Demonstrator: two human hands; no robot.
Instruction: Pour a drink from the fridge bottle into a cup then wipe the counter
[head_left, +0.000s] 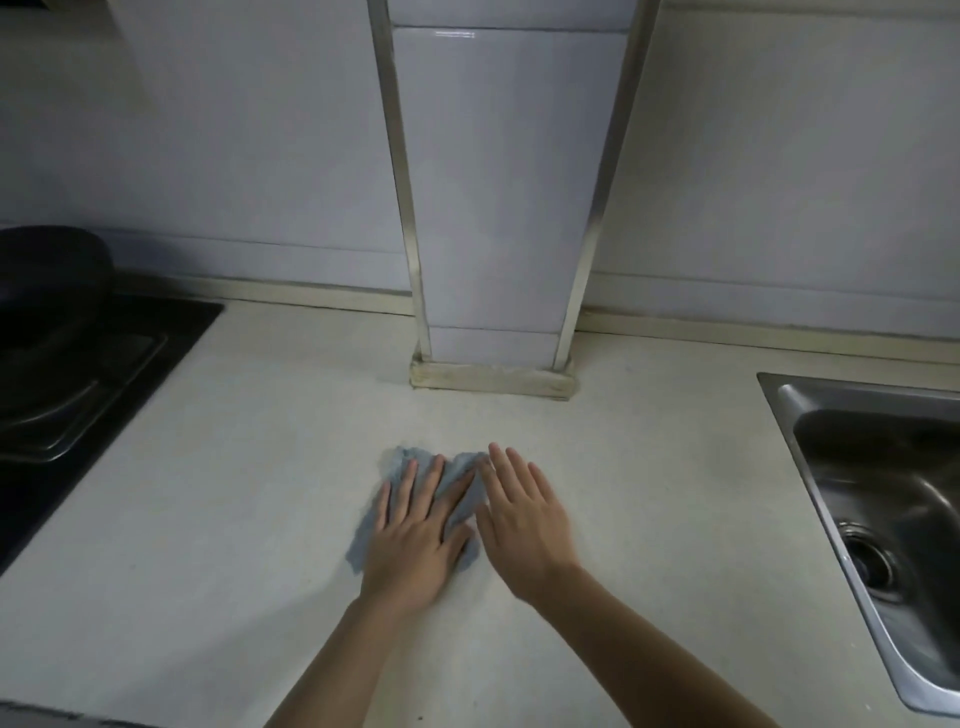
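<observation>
A blue-grey cloth (457, 480) lies flat on the pale counter (234, 493), in the middle of the view. My left hand (415, 540) presses flat on the cloth with its fingers straight and spread. My right hand (524, 514) lies flat beside it, fingers straight, its inner edge over the cloth's right side. Most of the cloth is hidden under the two hands. No bottle or cup is in view.
A black hob (78, 384) with a dark pan (52, 270) on it sits at the left. A steel sink (883, 493) is sunk into the counter at the right. A tiled column with metal trim (493, 208) stands on the counter at the back wall.
</observation>
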